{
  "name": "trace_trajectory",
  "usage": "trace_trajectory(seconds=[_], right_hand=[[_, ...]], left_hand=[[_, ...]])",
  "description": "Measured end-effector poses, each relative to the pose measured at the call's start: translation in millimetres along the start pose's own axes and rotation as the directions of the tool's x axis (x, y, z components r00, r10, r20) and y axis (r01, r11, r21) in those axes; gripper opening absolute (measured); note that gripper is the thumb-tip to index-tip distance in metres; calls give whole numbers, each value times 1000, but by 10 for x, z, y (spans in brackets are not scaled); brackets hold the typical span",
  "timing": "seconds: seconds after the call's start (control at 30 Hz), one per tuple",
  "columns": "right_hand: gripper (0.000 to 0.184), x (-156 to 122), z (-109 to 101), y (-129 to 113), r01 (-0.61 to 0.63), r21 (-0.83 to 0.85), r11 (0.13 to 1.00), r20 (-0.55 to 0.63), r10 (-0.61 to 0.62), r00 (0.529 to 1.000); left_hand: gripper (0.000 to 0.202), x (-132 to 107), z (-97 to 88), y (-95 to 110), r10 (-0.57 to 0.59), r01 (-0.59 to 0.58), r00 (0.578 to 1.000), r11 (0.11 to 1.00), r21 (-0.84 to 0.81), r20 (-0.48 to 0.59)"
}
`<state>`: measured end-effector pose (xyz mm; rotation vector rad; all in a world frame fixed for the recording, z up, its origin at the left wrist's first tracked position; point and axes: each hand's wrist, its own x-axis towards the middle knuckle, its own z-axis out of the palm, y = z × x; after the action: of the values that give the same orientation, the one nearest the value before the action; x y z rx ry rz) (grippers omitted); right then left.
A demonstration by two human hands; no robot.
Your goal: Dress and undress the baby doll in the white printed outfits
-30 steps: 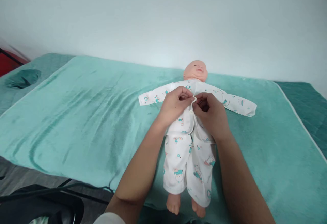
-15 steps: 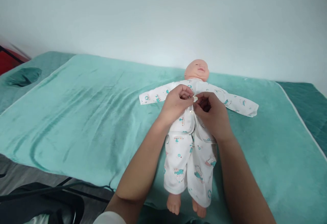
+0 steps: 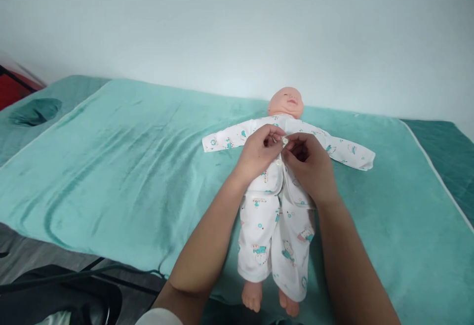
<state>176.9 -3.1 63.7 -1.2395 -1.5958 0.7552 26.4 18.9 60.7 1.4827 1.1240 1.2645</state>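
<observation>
A baby doll [image 3: 285, 101] lies on its back, dressed in a white printed jacket [image 3: 264, 182] and matching trousers [image 3: 255, 236]. Over its chest, my left hand [image 3: 261, 149] pinches the jacket's front edge beside a pale button [image 3: 285, 141]. My right hand [image 3: 309, 162] faces it from the other side, thumb and fingers closed on the jacket front at the same button. Lower down the front, a second button [image 3: 279, 162] shows. The fabric right between my fingertips is mostly hidden.
A green cover [image 3: 122, 167] spreads over the padded bed, with a face hole [image 3: 35, 111] at the far left. Behind stands a pale wall [image 3: 222, 33]. A black chair [image 3: 62, 295] and a cable [image 3: 74, 275] are at the lower left.
Both hands have shifted very slightly at the jacket front, and the button between them now shows its face more fully. The doll lies as before.
</observation>
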Motion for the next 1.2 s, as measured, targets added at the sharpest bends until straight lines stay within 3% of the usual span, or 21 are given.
trace_trajectory(seconds=[0.13,0.2,0.3,0.43,0.6,0.8,1.2], right_hand=[[18,8,15,85,39,119,992,-104,-27,994],[16,14,22,125,74,134,988,-175,-50,983],[20,46,22,182,161,12,987,-225,-154,962],[34,151,3,283,199,-182,963,-137,-225,965],[38,302,-26,390,216,-288,933,-21,-232,973],[39,380,-38,423,193,-328,925,8,-201,980],[46,423,-181,411,183,-345,920,132,-146,980]], left_hand=[[27,84,13,-116,319,-301,948,900,314,-6],[33,149,9,-157,391,-369,920,829,421,35],[42,233,-5,-170,379,-390,916,767,510,130],[52,278,-12,-151,313,-387,922,734,558,228],[54,306,2,-185,270,-324,946,769,551,180],[51,316,3,-184,236,-276,961,809,519,144],[46,306,-5,-189,276,-303,952,811,500,129]])
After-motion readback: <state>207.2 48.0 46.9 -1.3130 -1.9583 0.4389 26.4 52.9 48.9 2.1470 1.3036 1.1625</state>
